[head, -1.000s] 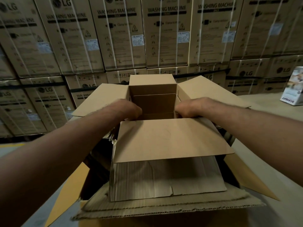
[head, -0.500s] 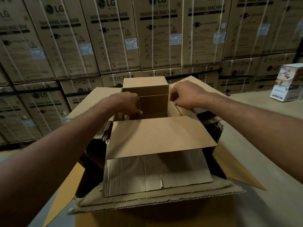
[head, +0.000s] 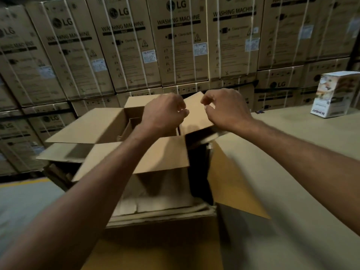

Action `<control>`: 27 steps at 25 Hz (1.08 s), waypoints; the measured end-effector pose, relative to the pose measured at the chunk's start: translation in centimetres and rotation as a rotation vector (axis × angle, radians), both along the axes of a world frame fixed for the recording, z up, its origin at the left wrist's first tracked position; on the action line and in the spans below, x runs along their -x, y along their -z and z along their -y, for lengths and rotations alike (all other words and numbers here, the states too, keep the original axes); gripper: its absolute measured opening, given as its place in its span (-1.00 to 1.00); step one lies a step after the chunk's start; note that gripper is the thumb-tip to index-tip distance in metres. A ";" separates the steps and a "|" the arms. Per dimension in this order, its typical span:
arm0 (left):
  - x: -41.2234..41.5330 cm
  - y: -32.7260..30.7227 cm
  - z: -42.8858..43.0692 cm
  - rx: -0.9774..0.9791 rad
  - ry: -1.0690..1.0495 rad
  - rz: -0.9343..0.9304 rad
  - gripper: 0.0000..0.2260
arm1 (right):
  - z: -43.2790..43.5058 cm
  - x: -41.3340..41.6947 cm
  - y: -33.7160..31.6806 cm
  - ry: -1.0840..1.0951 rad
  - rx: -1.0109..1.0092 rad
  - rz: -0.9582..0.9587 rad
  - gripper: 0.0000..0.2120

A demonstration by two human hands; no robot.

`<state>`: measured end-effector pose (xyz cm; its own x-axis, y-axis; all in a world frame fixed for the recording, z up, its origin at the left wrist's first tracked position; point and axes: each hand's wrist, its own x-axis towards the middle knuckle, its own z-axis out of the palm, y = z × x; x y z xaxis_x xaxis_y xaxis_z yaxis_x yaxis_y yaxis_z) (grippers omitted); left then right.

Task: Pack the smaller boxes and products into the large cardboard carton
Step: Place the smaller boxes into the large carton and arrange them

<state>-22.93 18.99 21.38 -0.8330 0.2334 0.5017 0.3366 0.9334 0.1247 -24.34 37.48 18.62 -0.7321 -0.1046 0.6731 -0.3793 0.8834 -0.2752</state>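
Head view: both hands work over the smaller box (head: 109, 129), which sits open-topped inside the large carton (head: 239, 182). The left hand (head: 163, 114) and right hand (head: 228, 110) have fingers curled at the right flap (head: 196, 115), which stands tilted between them. Blur hides whether either truly pinches it. 1 white product box (head: 335, 94) stands well apart on the surface (head: 292, 133) to the right, not yet packed. The flaps look about to be closed: fold each flat along its crease, pressing evenly and keeping fingertips out from underneath.
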 end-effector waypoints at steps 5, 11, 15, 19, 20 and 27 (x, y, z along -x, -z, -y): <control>-4.3 4.6 -13.4 -0.251 0.053 -0.199 -0.77 | -12.9 -4.3 3.6 0.037 0.084 0.002 -0.78; -6.4 9.4 -29.2 -0.333 0.167 -0.107 -0.75 | -28.1 -6.9 6.9 0.152 0.061 0.172 -0.76; -4.2 11.6 -36.6 -0.310 0.215 -0.010 -0.73 | -36.1 -5.9 8.6 0.221 0.061 0.255 -0.76; 0.8 13.3 -43.6 -0.324 0.251 0.060 -0.72 | -43.4 -3.6 10.2 0.290 0.064 0.309 -0.76; 1.9 13.5 -45.3 -0.329 0.268 0.080 -0.71 | -45.2 -3.1 10.4 0.305 0.064 0.323 -0.76; 7.2 13.7 -59.2 -0.345 0.346 0.150 -0.72 | -59.2 0.7 10.6 0.371 0.084 0.349 -0.76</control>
